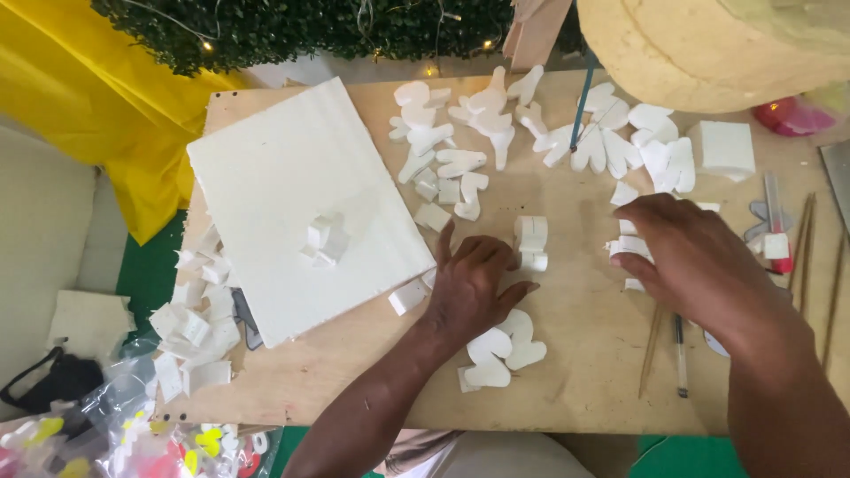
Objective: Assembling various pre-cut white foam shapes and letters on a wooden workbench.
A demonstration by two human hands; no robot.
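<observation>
My left hand point(474, 283) rests flat on the wooden board point(584, 372), fingers spread, its fingertips touching a small stack of white foam cut-outs point(531, 242). Two heart-like foam shapes point(505, 347) lie just below that wrist. My right hand point(686, 257) is curled over another small stack of white foam pieces point(629, 248) and grips it. Many more white foam cut-outs point(496, 124) are spread along the far side of the board.
A large white foam slab point(292, 177) with small pieces on it lies at left, foam scraps point(195, 327) beside it. A foam block point(724, 148), wooden sticks point(806, 248), a pen point(680, 354), yellow cloth point(80, 88) and a green hedge surround the board.
</observation>
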